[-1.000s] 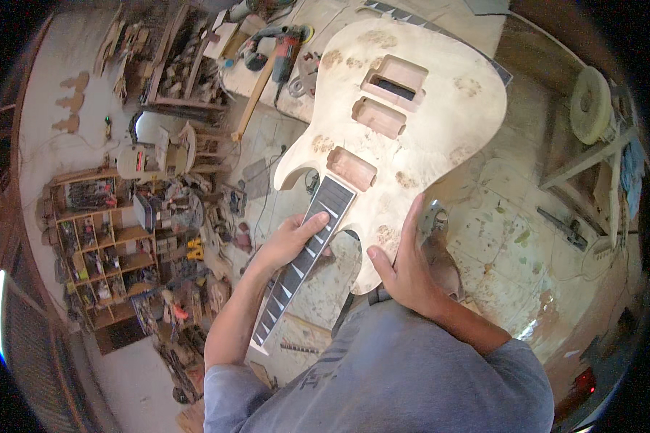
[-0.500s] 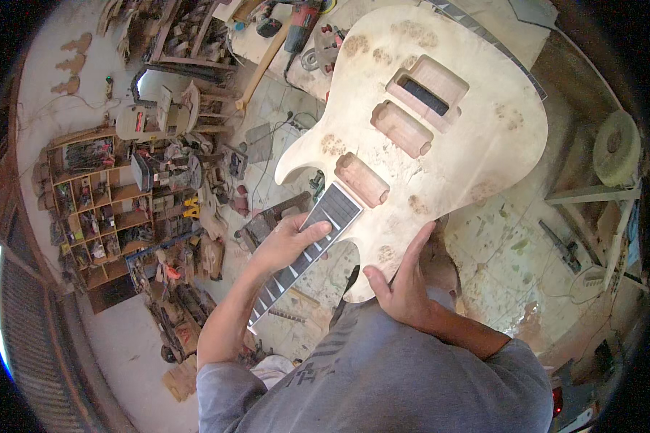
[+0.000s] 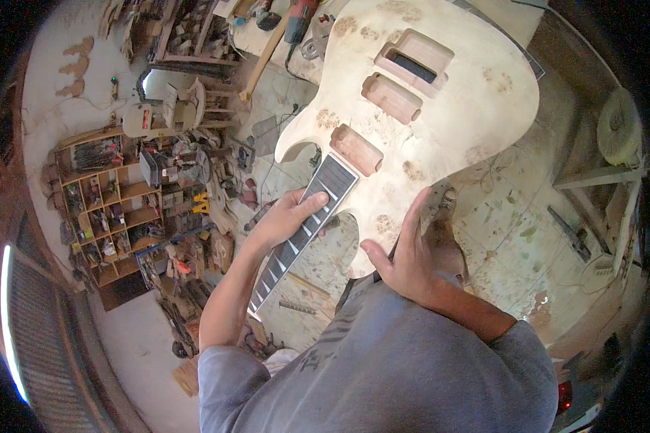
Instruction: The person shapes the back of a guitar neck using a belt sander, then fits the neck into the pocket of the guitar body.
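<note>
An unfinished electric guitar (image 3: 455, 137) in pale wood with brown burl spots is held out before me. Its top has several routed cavities, and a dark opening shows inside the far one. My left hand (image 3: 292, 216) wraps the neck near the body, its thumb lying across the dark fretboard (image 3: 290, 249) with light wedge-shaped inlays. At the body's near edge, my right hand (image 3: 406, 256) grips beside the lower horn, thumb and a finger showing along the rim. Its other fingers are hidden. The guitar's near edge is close to my grey shirt.
A workbench (image 3: 307, 68) beyond the guitar carries a red and grey power tool (image 3: 301, 20). Cluttered wooden pigeonhole shelves (image 3: 126, 193) stand at left. On the right are a large round wheel (image 3: 618, 130) and a wooden frame (image 3: 599, 178). Tools and debris lie on the tiled floor (image 3: 498, 224).
The guitar and both hands appear higher in the picture, with the body slightly further left. The background has shifted a little too. Both hands keep their hold.
</note>
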The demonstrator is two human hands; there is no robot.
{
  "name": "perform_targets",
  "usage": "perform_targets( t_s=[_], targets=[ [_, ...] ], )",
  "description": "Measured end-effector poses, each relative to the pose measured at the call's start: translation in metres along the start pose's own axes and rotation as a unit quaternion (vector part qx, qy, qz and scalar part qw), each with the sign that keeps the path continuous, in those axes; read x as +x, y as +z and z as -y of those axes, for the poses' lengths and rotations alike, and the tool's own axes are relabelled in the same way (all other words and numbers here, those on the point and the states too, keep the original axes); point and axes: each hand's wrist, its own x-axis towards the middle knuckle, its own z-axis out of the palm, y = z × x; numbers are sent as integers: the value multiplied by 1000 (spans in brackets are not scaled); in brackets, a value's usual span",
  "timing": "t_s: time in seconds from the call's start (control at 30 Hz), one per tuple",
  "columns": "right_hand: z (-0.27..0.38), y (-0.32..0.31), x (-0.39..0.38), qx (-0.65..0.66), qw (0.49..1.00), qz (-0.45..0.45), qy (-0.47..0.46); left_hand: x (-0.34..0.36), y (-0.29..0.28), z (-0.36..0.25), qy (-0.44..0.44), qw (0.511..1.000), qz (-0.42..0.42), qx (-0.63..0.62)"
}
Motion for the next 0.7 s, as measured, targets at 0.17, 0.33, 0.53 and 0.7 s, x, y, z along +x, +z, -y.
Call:
perform_targets(
  t_s=[0.17,0.33,0.53,0.7],
  targets=[
    [35,-56,4,-132,987,64,63,-2,-1,3,5,1000,-12,21],
    [51,-71,84,-119,970,-112,-183,1,-1,7,15,999,-18,30],
    [67,-49,162,-313,924,174,-135,5,-3,7,28,998,-16,45],
    [69,-42,163,-369,902,163,-156,5,-2,8,43,998,-15,38]
  ],
)
